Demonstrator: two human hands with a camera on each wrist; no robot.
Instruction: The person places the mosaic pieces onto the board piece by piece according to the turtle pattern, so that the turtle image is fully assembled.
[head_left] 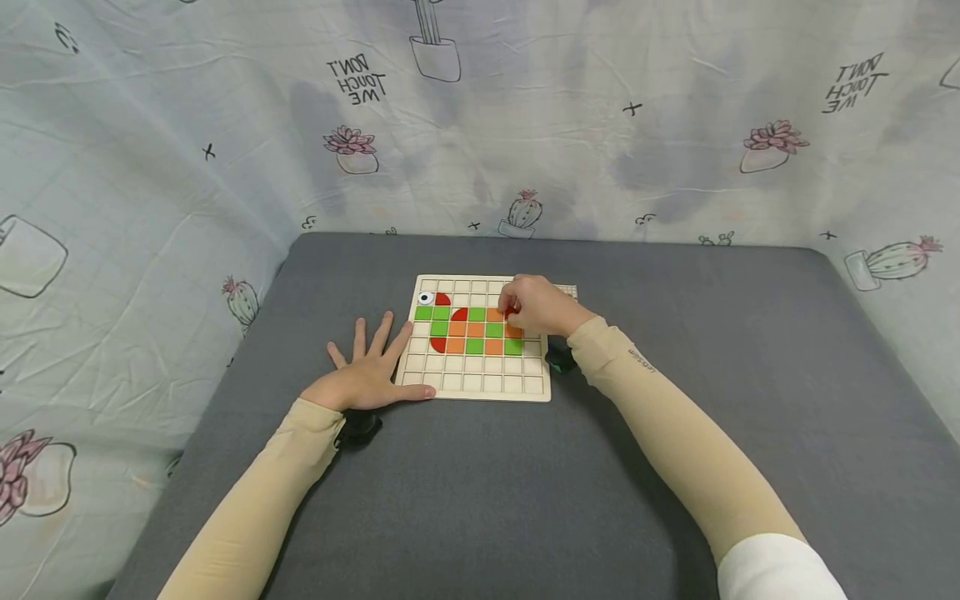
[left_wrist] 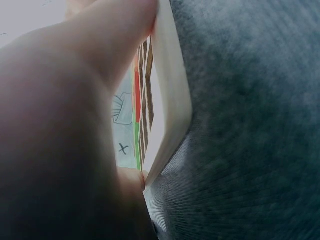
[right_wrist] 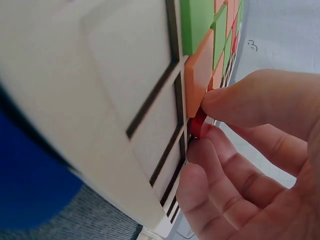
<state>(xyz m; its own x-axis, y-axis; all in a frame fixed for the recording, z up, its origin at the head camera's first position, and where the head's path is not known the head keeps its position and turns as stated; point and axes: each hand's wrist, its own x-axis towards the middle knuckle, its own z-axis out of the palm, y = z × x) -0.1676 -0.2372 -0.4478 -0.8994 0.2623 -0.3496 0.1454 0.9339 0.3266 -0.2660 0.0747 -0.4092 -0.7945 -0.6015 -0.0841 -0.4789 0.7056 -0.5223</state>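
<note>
A pale wooden grid board lies on the table, with green, orange and red tiles in its cells and an eye tile at upper left. My right hand pinches a small red tile between thumb and fingers, at a cell beside an orange tile. The red tile's full shape is hidden by the fingers. My left hand is spread flat at the board's left side, its thumb on the lower edge and a fingertip by the left edge. In the left wrist view, the hand covers much of the board.
Grey cloth covers the table. Part of another pale gridded piece shows behind the right hand. Dark wrist devices sit under both wrists. A printed curtain hangs around the back and sides. A blue shape fills the right wrist view's lower left.
</note>
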